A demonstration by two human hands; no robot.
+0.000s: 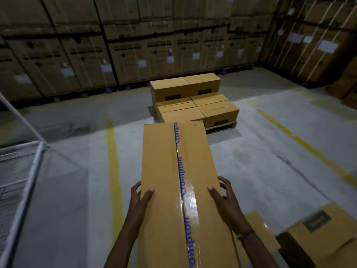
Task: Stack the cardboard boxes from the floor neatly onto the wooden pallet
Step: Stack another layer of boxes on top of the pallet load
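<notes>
Gripping a long cardboard box (164,171) by both sides, left hand (140,196) and right hand (224,198) have fingers curled around it; wooden pallet (222,127) lies at 12 o'clock.

We count two hands, the left hand (139,196) and right hand (222,196), gripping one long carried box (164,171) between them. One wooden pallet (222,127) ahead carries stacked boxes: we make out four tops in the lower layer (195,109) and two end to end in the upper row (184,87), so six visible; anything behind is hidden. Two more floor boxes (318,229) lie at lower right, blurred, count unsure. Three yellow floor lines (114,171) show. One white wire cage (21,171) at left. Wall cartons (135,51) too many and dim to count.
</notes>
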